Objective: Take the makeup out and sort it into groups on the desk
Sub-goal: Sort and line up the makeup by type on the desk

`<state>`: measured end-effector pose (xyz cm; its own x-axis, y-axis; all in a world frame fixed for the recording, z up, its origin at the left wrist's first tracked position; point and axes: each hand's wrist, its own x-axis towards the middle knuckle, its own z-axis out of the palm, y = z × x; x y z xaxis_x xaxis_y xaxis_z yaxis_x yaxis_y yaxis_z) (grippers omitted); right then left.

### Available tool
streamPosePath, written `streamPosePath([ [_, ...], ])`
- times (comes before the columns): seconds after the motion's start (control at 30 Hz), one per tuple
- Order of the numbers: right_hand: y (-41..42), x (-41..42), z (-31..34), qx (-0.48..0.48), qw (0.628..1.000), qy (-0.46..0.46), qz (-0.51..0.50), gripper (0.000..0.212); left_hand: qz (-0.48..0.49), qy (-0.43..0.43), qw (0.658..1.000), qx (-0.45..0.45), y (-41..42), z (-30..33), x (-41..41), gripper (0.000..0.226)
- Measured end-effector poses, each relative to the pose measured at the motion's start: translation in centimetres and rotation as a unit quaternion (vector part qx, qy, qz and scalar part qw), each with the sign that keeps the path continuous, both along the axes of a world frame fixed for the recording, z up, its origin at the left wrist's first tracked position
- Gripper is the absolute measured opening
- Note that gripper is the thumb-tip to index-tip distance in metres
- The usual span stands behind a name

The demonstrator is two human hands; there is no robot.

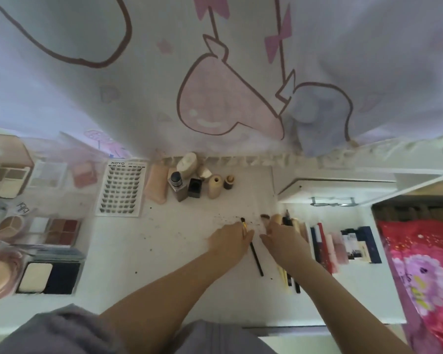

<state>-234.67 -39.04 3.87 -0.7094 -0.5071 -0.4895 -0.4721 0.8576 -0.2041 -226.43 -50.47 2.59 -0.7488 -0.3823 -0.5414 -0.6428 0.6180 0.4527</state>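
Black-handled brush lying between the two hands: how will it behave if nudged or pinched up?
The black-handled brush looks thin and rigid, so it probably lifts stiff, not floppy. Its slim, seemingly round handle lies flat on the smooth white desk, so a sideways nudge may roll it. Likely very light; the left hand at its bristle end could shift it easily.
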Motion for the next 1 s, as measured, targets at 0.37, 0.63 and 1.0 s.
streamPosePath([
  [0.37,0.2,1.3,-1.4,0.043,0.995,0.075,-0.059,0.051,-0.042,-0.071,0.995,-0.058,-0.7,-0.5,-0.4,0.023],
  [0.63,-4.5,4.0,0.4,0.013,1.000,-0.005,0.008,0.025,-0.074,-0.098,0.981,-0.148,-5.7,0.2,5.4,0.022],
  [1.0,-18.4,16.4,-0.6,-0.054,0.992,-0.099,0.062,0.028,0.051,-0.121,0.971,-0.201,-16.1,0.6,17.3,0.026],
])
